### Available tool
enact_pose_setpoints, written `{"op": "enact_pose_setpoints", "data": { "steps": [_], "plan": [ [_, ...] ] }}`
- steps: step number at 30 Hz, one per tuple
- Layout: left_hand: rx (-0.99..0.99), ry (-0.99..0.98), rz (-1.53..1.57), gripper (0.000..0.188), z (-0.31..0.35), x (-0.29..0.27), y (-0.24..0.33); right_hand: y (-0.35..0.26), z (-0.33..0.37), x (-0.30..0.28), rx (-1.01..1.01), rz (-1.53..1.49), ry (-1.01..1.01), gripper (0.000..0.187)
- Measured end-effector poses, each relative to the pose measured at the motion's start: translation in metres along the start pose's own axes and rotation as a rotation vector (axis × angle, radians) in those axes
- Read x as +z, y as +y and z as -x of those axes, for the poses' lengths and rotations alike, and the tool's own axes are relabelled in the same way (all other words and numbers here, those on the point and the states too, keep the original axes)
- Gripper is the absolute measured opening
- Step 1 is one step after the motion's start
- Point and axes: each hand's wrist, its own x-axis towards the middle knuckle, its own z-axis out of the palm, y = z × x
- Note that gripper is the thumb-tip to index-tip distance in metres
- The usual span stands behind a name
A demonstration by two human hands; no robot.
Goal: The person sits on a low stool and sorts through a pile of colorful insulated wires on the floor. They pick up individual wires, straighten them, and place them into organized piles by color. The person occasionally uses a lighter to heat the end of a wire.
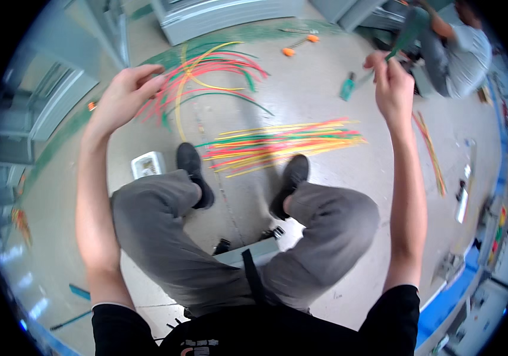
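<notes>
My left hand (132, 96) is raised at the left, its fingers drawn together by the near-left end of a pile of long, curved red, green and yellow tubes (206, 68). What lies between its fingertips, if anything, is too blurred to tell. At the upper right, my right hand (393, 86) is closed round a dark green strip (409, 34), which stretches up and away from the fingers. Straighter red, yellow and green tubes (283, 145) lie in a bundle on the floor between my hands, just beyond my shoes.
A small white tray (148, 165) stands by my left shoe. Beyond the tubes lie tools with orange ends (299, 46) and a teal object (348, 86). More thin strips (429, 153) lie at the right. Another person (464, 56) crouches at the upper right. Grey cabinets (230, 16) line the far side.
</notes>
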Motion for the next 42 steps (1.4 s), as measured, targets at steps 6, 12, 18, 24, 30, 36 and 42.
{"op": "enact_pose_setpoints", "data": {
  "steps": [6, 12, 18, 24, 30, 36, 42],
  "plan": [
    [-0.374, 0.066, 0.023, 0.025, -0.044, 0.067, -0.162, 0.082, 0.080, 0.144, -0.191, 0.393, -0.460, 0.013],
    [-0.575, 0.051, -0.493, 0.027, -0.047, 0.246, -0.352, 0.156, 0.203, 0.246, 0.005, 0.314, -0.884, 0.024],
    [-0.854, 0.259, -0.308, 0.024, -0.071, 0.271, -0.377, 0.152, 0.247, 0.213, 0.412, 0.010, -0.724, 0.027],
    [-0.534, 0.621, 0.821, 0.021, -0.083, 0.205, -0.299, 0.111, 0.192, 0.157, 0.464, 0.017, -0.472, 0.018],
    [-0.056, 0.185, 0.332, 0.039, -0.036, 0.113, -0.083, 0.013, 0.072, 0.087, 0.701, -0.524, -0.495, 0.033],
    [0.112, -0.182, 0.336, 0.040, 0.045, 0.034, 0.031, -0.056, 0.016, -0.016, 0.776, -1.544, -0.206, 0.035],
    [0.299, -0.198, 0.302, 0.024, 0.082, 0.018, 0.068, -0.066, 0.007, -0.117, 0.348, -1.844, 0.445, 0.011]
  ]
}}
